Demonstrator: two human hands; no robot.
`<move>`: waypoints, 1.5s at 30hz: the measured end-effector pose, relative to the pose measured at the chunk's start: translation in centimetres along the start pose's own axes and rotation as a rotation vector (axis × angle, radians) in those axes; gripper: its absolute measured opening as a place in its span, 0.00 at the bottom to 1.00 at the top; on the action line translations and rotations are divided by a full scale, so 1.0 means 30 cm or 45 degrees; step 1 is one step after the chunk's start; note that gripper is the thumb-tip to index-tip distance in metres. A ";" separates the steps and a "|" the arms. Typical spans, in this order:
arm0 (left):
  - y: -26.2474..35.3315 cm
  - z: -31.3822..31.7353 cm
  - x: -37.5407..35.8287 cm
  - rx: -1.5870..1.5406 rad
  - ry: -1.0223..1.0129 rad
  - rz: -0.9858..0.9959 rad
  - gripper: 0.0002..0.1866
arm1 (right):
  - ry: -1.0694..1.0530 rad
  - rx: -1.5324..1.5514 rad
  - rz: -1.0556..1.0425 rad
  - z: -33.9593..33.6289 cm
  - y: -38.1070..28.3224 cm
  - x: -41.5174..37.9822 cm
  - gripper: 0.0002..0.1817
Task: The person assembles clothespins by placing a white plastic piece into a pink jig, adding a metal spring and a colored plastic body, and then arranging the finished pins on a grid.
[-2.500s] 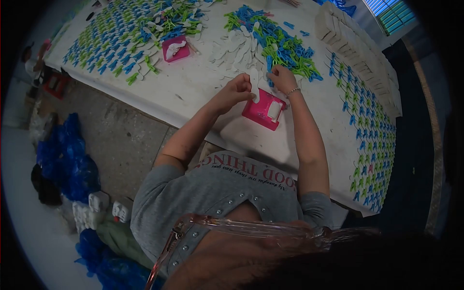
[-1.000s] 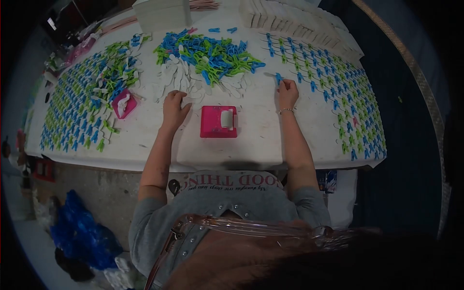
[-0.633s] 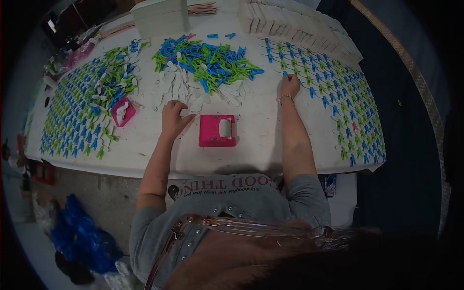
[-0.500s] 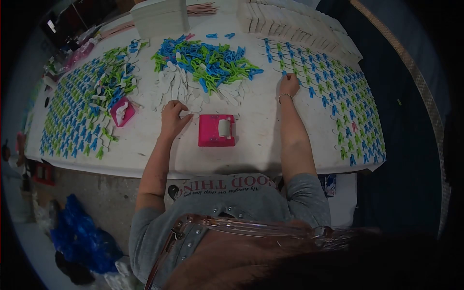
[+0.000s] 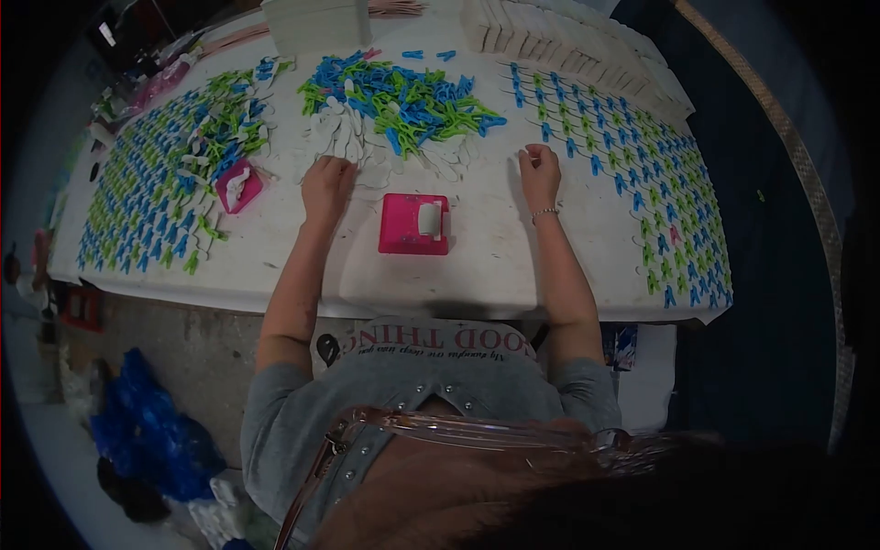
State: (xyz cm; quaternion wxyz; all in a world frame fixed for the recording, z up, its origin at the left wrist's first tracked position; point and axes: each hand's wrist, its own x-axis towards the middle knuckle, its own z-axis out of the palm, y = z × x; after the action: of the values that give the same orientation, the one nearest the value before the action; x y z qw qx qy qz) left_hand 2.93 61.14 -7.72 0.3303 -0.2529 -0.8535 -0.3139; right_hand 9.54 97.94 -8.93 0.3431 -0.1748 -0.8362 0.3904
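Observation:
My left hand (image 5: 327, 188) rests at the near edge of a heap of flat white plastic pieces (image 5: 337, 128), its fingers bent together; anything between the fingertips is hidden. Further right, my right hand (image 5: 542, 176) hovers over the white tabletop with loosely curled fingers, thumb and forefinger apart, and nothing visible in it. Just beyond it lie slanting rows of blue and green clips (image 5: 596, 165) with thin curved ends. Between my hands sits a pink holder with a white roller (image 5: 428, 221). Behind it spreads a pile of loose blue and green clips (image 5: 403, 101).
More clip rows (image 5: 137, 202) cover the table's left side, near a pink tray (image 5: 237, 186) holding something white. At the back stand a pale box (image 5: 316, 26) and stacked white packs (image 5: 577, 46). Blue plastic sheeting (image 5: 156, 431) lies on the floor.
My right hand has drawn back from the blue clip at the row's edge, which now lies among the others. My left hand has reached forward to the white pieces, its fingers closing.

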 end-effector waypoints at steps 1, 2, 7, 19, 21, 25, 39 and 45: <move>0.011 0.002 0.016 -0.187 0.016 -0.211 0.07 | -0.095 0.051 -0.069 -0.012 -0.043 -0.019 0.11; 0.020 0.005 0.034 -0.265 0.007 -0.295 0.07 | -0.123 0.061 -0.072 -0.019 -0.089 -0.039 0.11; 0.160 -0.006 0.111 -1.137 -0.163 -0.694 0.07 | -0.616 0.496 -0.152 -0.003 -0.322 -0.166 0.08; 0.253 0.036 0.018 -1.297 -0.244 -0.468 0.08 | -1.012 0.864 0.218 0.026 -0.378 -0.293 0.09; 0.239 0.033 0.007 -1.285 -0.286 -0.439 0.07 | -0.991 0.805 0.171 0.036 -0.357 -0.312 0.09; 0.210 0.013 0.001 -1.112 -0.306 -0.198 0.06 | -0.856 0.459 -0.183 0.044 -0.355 -0.337 0.10; 0.149 -0.035 -0.042 -0.751 -0.497 0.166 0.06 | -0.701 0.174 -0.626 0.032 -0.308 -0.342 0.09; 0.170 0.001 -0.053 -0.751 -0.577 0.162 0.06 | -0.667 0.097 -0.681 0.004 -0.280 -0.336 0.09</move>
State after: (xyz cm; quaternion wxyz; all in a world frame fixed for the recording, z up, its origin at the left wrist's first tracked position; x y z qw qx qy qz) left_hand 7.22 64.26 -7.01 0.0648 -0.4527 -0.7603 -0.4613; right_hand 16.34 86.89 -6.90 0.2136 0.1685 -0.8966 0.3495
